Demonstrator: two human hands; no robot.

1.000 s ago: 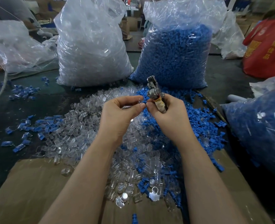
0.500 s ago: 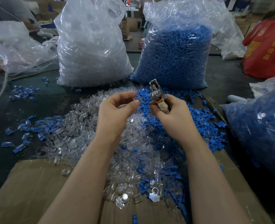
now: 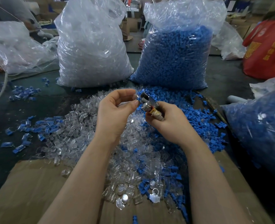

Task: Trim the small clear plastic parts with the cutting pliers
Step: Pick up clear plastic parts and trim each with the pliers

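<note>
Clear plastic, heaped mid-frame over brown cardboard (image 3: 28,191) and mixed with blue pieces (image 3: 174,101) toward the right. Only the head view to go through.

Centre of frame, slightly above the middle: left hand (image 3: 113,113) raised over the heap, thumb and forefinger pinching one small clear part (image 3: 135,96) and presenting it to the nose of the cutting pliers (image 3: 147,101). Held up and away from the pile, probably so the cut can be watched and the offcut falls clear. Right hand (image 3: 170,122) curled round the wrapped handle of the pliers, tool angled up and to the left so its metal head meets the part right beside the left fingertips. Close pairing of both hands likely for steadiness on such a tiny piece.

Upper frame: bag of clear parts (image 3: 91,50) left of centre and bag of blue parts (image 3: 177,57) right of centre, standing just behind the heap, presumably as stock or sorted output within reach. Another blue-filled bag (image 3: 259,130) at the right edge, cut off by the frame. Red sack (image 3: 267,50) at upper right, partly out of frame.

Hard to make out: whether the blades are parted or pressed onto the part, since the head is blurred and the piece transparent. Exact shape of the part, and which bit needs trimming, not readable. Lower handle hidden inside the right palm.
</note>
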